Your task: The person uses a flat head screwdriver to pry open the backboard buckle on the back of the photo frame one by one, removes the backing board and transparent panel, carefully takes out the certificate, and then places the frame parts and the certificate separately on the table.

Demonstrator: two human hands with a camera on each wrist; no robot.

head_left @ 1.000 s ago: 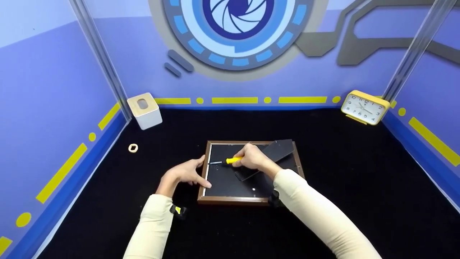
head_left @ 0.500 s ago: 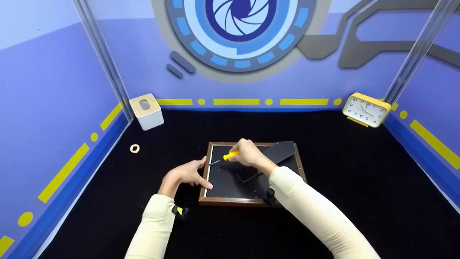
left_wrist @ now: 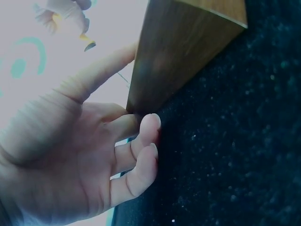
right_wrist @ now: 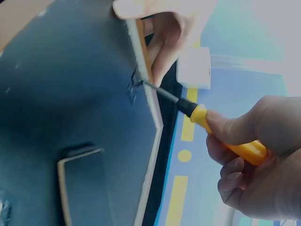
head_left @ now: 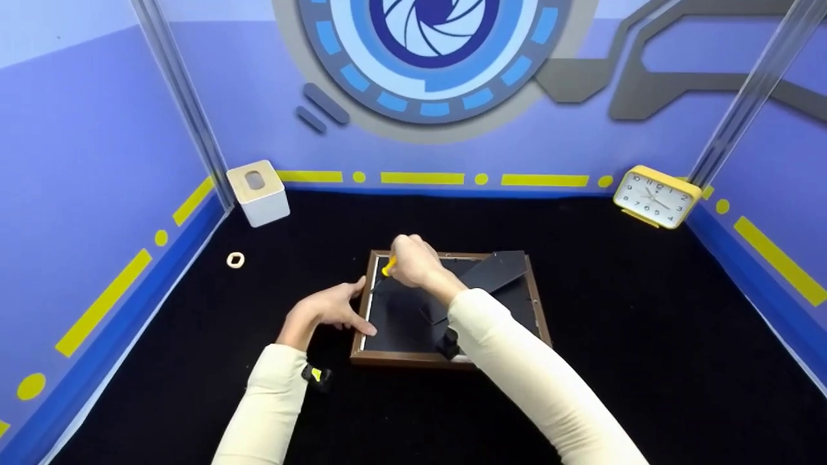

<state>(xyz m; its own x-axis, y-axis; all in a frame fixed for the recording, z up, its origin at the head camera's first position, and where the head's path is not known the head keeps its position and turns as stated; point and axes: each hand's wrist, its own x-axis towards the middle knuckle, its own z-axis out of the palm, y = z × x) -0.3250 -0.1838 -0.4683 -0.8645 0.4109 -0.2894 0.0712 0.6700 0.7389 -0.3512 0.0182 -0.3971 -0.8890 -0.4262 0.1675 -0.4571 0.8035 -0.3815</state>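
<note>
A brown picture frame (head_left: 413,356) lies face down, its black backing board (head_left: 397,323) upward and a black easel leg (head_left: 504,271) slanting across it. My left hand (head_left: 329,307) grips the frame's left side, thumb over the rim; in the left wrist view its other fingers bend against the wooden side (left_wrist: 174,56). With my right hand (head_left: 417,261) I hold a screwdriver (right_wrist: 200,115) by its yellow handle. In the right wrist view its tip meets a small metal tab (right_wrist: 135,85) at the board's edge, beside the pale inner lip of the frame.
On the black cloth (head_left: 194,336), a small pale ring (head_left: 236,260) lies left of the frame. A white tissue box (head_left: 261,197) with a wooden lid stands at the back left. A yellow alarm clock (head_left: 658,197) leans at the back right. Printed walls enclose three sides.
My right hand has moved left and away from me, tilting the screwdriver from nearly flat to steeper while its tip stays near the frame's left edge. My left hand keeps its hold.
</note>
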